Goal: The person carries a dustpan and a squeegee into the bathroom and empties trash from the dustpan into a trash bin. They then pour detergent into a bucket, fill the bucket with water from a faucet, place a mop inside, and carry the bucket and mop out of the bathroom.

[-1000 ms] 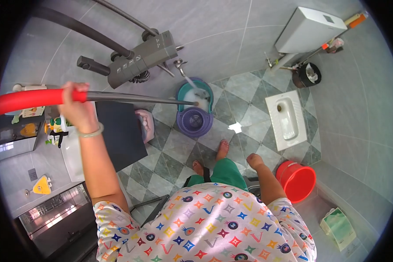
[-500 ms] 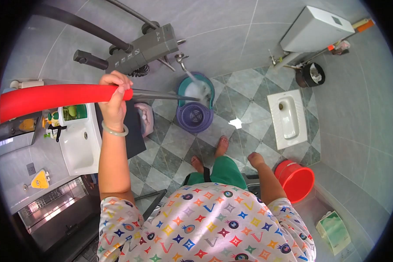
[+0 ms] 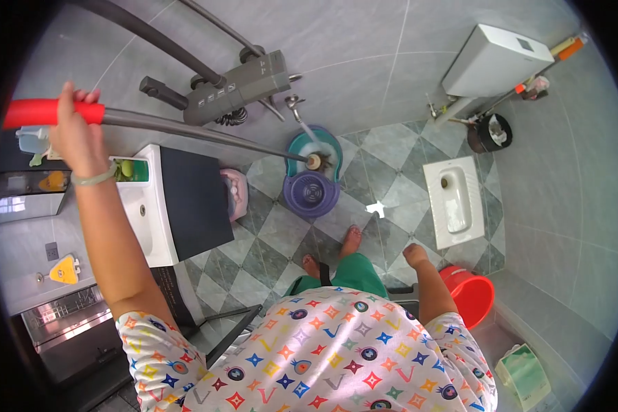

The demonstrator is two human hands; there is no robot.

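Note:
My left hand (image 3: pixel 81 134) is wrapped round the red grip of a mop (image 3: pixel 192 132) with a grey metal pole. The pole runs right and down into the teal and purple bucket (image 3: pixel 312 194) by the wall. The mop's lower end sits in the teal half, where the water looks foamy. Above it a wall tap (image 3: pixel 295 104) lets water run into the bucket. My right hand (image 3: pixel 414 255) hangs low beside my right leg, its fingers curled, and no object shows in it.
A red bucket (image 3: pixel 468 297) stands at the right near a squat toilet (image 3: pixel 454 202). A black bin (image 3: pixel 490 132) is by the far wall. At the left are a white sink (image 3: pixel 144 211) and dark countertop (image 3: pixel 189 202). A grey shower unit (image 3: pixel 240 89) juts from the wall.
My left hand first moved right and up, then back left, with the red grip in it. The mop's lower end has shifted within the teal half. My right hand has barely moved.

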